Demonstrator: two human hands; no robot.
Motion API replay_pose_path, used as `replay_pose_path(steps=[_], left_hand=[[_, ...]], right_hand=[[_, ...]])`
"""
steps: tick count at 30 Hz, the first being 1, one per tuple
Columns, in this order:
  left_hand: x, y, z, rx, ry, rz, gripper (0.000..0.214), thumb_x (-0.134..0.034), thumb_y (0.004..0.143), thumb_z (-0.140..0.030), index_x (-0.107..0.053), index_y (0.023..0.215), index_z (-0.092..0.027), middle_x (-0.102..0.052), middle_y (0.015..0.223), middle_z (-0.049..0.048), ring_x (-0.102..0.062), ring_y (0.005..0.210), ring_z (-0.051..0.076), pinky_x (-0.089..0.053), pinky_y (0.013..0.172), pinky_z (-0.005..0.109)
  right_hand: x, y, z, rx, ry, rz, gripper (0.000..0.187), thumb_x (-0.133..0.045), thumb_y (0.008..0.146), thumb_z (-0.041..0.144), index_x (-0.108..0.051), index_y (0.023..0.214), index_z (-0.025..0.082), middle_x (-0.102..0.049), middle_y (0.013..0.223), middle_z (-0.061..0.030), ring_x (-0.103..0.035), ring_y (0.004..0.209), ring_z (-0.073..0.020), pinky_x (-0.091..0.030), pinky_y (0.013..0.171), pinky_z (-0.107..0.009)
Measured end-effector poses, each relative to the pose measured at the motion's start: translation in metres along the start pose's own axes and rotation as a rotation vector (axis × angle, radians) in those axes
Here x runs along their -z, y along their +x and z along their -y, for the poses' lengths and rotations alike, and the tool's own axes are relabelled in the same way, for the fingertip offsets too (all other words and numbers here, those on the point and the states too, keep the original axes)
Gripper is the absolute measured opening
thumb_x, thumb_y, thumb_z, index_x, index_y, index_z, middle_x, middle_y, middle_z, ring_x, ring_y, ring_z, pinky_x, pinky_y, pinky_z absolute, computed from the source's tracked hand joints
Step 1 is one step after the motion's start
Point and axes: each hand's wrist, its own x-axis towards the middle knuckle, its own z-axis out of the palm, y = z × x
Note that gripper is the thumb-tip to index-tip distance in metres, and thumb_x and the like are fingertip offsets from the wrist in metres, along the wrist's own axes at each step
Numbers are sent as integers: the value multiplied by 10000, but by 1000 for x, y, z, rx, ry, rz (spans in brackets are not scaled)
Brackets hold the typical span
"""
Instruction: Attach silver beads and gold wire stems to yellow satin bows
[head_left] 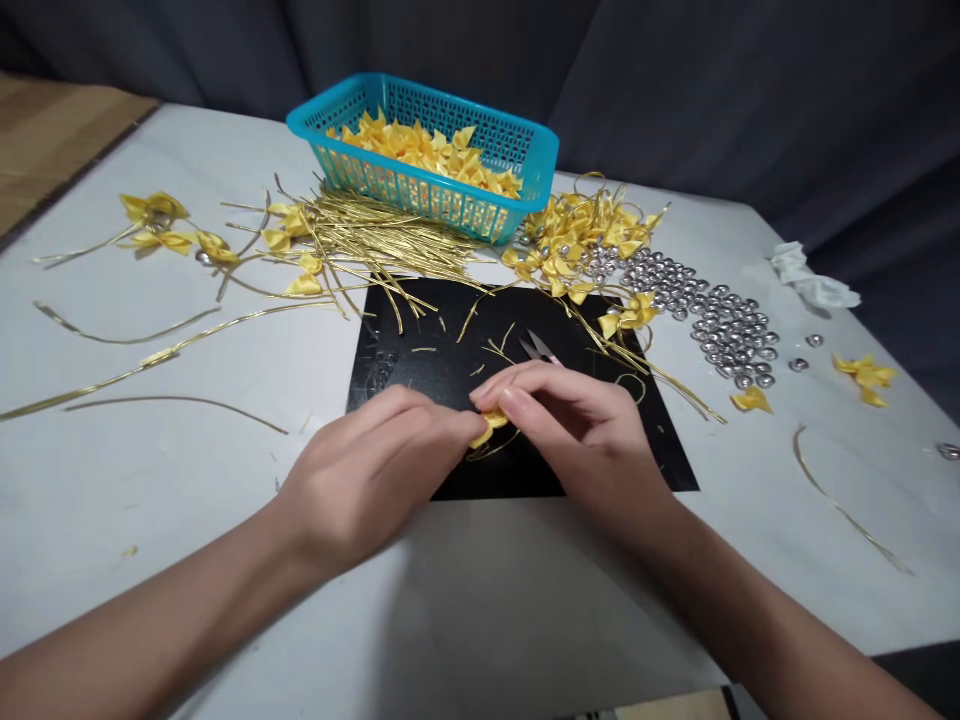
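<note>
Between my two hands is a small yellow ribbon flower point(489, 430), mostly covered by fingers, with a thin gold cord point(495, 452) looping out below it. My left hand point(375, 465) is closed, pinching the flower's left side. My right hand point(581, 425) pinches it from the right with thumb and forefinger. Both hands are over a black mat point(405, 365) that bears gold cord scraps. Just beyond my right hand lie scissors point(541, 348), their blades showing and their handles partly hidden by the hand.
A blue basket point(420, 190) of yellow ribbon pieces point(427, 148) stands at the back. Before it lies a pile of gold cords point(375, 230). Silver beads point(727, 325) and finished-looking yellow flowers point(592, 225) spread to the right. A white crumpled piece point(814, 277) sits near the right edge.
</note>
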Motion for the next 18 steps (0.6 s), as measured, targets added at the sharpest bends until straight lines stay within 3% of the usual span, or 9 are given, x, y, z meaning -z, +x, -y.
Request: replay_pose_path(steps=[5, 10, 12, 15, 18], left_hand=[[1, 2, 0, -50, -58, 59, 172, -484, 885, -108, -584, 970, -218, -638, 770, -26, -585, 709, 98, -494, 645, 186], [0, 8, -8, -76, -14, 109, 218, -404, 923, -146, -615, 928, -196, -624, 725, -7, -581, 652, 103, -504, 567, 177], [-3, 11, -13, -134, 45, 154, 332, -328, 944, -175, -641, 838, -205, -599, 652, -6, -556, 574, 114, -498, 491, 187], [-8, 14, -17, -197, 49, 219, 455, -244, 959, -207, -647, 750, -235, -572, 586, -10, -529, 516, 133, -488, 452, 220], [-10, 14, -15, -59, 19, 274, 399, -300, 956, -195, -652, 770, -211, -536, 584, -21, -524, 496, 100, -449, 449, 193]], right_hand=[[-5, -5, 0, 196, -40, 68, 167, -414, 897, 132, -511, 765, 164, -579, 789, -32, -542, 770, -113, -450, 715, -267], [-12, -9, 0, 74, 69, 5, 189, -407, 906, 167, -461, 725, 174, -521, 750, -15, -502, 726, -106, -427, 689, -254], [-5, -4, -3, 18, 135, -86, 173, -426, 899, 181, -466, 730, 180, -510, 757, -14, -506, 737, -106, -422, 685, -247], [18, 9, -10, -14, 235, -344, 139, -429, 882, 170, -447, 746, 195, -470, 779, -22, -503, 755, -108, -430, 717, -257], [41, 21, -11, -36, 333, -536, 195, -389, 862, 94, -407, 690, 185, -411, 786, -26, -492, 707, -83, -447, 718, -252]])
